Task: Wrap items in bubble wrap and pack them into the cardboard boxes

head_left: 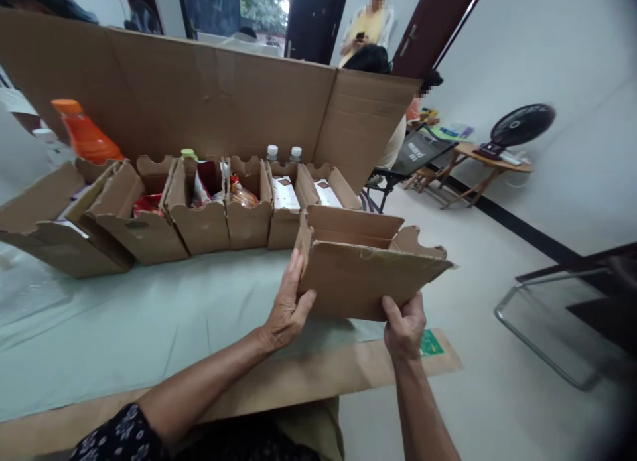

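Note:
Both my hands hold an open-topped cardboard box (368, 278) near the table's right end. My left hand (287, 308) presses along its left end, thumb on the near side. At the lower right corner, my right hand (405, 322) grips it with the thumb in front and fingers behind. The box's floor is hidden from me. Behind it stands a row of similar cardboard boxes (199, 230). Among their contents are a red packet (148, 204), a clear bag of something orange-brown (243, 196) and white cartons (284, 194).
A tall cardboard panel (223, 89) rises behind the row. Bottles stand there, including an orange one (88, 134) at left. Clear plastic (30, 288) lies on the pale green cloth (199, 308). A fan (520, 126), a folding chair (418, 152) and other people (371, 26) are farther back.

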### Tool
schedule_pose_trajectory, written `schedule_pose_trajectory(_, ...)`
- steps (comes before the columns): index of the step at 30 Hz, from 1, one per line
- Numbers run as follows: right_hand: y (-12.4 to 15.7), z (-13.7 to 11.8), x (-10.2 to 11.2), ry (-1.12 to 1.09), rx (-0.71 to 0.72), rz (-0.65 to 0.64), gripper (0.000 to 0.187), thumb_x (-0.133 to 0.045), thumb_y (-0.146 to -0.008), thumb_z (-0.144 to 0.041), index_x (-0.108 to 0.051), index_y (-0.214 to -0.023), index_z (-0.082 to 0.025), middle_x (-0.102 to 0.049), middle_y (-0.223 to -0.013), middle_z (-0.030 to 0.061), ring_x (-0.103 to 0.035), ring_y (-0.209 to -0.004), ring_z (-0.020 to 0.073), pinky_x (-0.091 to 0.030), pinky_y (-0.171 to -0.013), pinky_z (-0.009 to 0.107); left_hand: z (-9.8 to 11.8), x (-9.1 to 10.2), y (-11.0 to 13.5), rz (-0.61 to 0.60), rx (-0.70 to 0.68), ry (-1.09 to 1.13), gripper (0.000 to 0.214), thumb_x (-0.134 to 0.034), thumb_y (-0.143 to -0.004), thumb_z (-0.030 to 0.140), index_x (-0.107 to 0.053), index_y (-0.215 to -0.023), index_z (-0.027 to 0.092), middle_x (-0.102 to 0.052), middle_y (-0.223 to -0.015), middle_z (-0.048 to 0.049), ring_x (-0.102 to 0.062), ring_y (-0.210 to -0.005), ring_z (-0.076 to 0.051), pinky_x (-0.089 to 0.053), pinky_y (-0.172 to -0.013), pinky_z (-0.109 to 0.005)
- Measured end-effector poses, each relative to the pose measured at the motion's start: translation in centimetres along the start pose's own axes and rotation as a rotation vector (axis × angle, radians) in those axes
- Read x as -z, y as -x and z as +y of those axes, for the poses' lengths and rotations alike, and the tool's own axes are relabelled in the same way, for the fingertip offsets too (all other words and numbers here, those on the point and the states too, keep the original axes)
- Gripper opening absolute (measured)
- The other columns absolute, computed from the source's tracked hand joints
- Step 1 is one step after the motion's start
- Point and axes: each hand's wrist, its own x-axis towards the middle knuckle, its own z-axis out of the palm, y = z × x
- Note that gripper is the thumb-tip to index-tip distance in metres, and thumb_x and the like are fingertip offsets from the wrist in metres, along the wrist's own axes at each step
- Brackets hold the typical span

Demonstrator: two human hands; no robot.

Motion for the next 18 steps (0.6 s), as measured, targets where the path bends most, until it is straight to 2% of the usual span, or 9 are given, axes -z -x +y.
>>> schedule_pose_trajectory(4, -0.6, 1.6, 3.9, 0.048, -0.046, 0.070, 0.058, -0.082, -0.071, -0.048, -0.060, -0.117, -0.022, -0.067, -0.111, 0.0064, -0.062, -0.111, 0.0272, -0.044, -0.108, 0.046, -2.1, -3.5, -1.0, -0.127, 0.034, -0.051, 0.071, -0.045, -0.102, 0.023, -0.014, -0.166, 0.028, -0.017, -0.175, -0.0083, -0.015, -0.162, -0.026, -0.015, -0.132, -0.051)
schedule_pose_trajectory(7, 0.8, 2.3, 5.4, 0.099, -0.090, 0.151, 0.065, -0.084, -0.070, -0.048, -0.057, -0.124, -0.022, -0.067, -0.119, 0.0088, -0.060, -0.121, 0.0299, -0.043, -0.111, 0.050, -3.3, -5.1, -2.1, -0.187, 0.035, -0.133, 0.071, -0.043, -0.099, 0.019, -0.018, -0.165, 0.024, -0.027, -0.172, -0.0098, -0.025, -0.159, -0.025, -0.021, -0.131, -0.050)
schedule_pose_trajectory(11, 5.1, 2.6, 5.4, 0.164, -0.104, 0.293, 0.070, -0.084, -0.071, -0.046, -0.056, -0.131, -0.023, -0.064, -0.128, 0.0118, -0.060, -0.126, 0.0327, -0.042, -0.114, 0.055, -4.7, -7.1, -5.4, -0.237, 0.006, -0.269, 0.068, -0.044, -0.095, 0.015, -0.030, -0.162, 0.021, -0.045, -0.163, -0.0110, -0.042, -0.151, -0.026, -0.034, -0.127, -0.046)
schedule_pose_trajectory(14, 8.7, 2.1, 4.6, 0.217, -0.082, 0.299, 0.077, -0.082, -0.076, -0.042, -0.049, -0.145, -0.027, -0.055, -0.145, 0.0133, -0.053, -0.136, 0.0348, -0.041, -0.115, 0.058, -5.8, -8.5, -7.9, -0.229, 0.076, -0.343, 0.065, -0.049, -0.095, 0.017, -0.035, -0.159, 0.020, -0.054, -0.156, -0.0130, -0.053, -0.143, -0.028, -0.043, -0.121, -0.046)
schedule_pose_trajectory(16, 9.8, 1.9, 4.6, 0.269, -0.089, 0.272, 0.082, -0.080, -0.077, -0.043, -0.046, -0.150, -0.029, -0.048, -0.154, 0.0135, -0.047, -0.142, 0.0367, -0.039, -0.117, 0.060, -6.4, -9.0, -8.5, -0.229, 0.123, -0.372, 0.066, -0.052, -0.094, 0.019, -0.036, -0.157, 0.018, -0.056, -0.152, -0.0165, -0.055, -0.139, -0.032, -0.045, -0.119, -0.051)
schedule_pose_trajectory(18, 9.4, 2.2, 5.6, 0.301, -0.101, 0.257, 0.089, -0.082, -0.075, -0.045, -0.043, -0.152, -0.028, -0.045, -0.157, 0.0146, -0.043, -0.145, 0.0379, -0.035, -0.118, 0.062, -6.7, -9.3, -7.7, -0.250, 0.152, -0.392, 0.069, -0.056, -0.091, 0.019, -0.035, -0.157, 0.013, -0.055, -0.151, -0.0207, -0.054, -0.140, -0.035, -0.044, -0.118, -0.055)
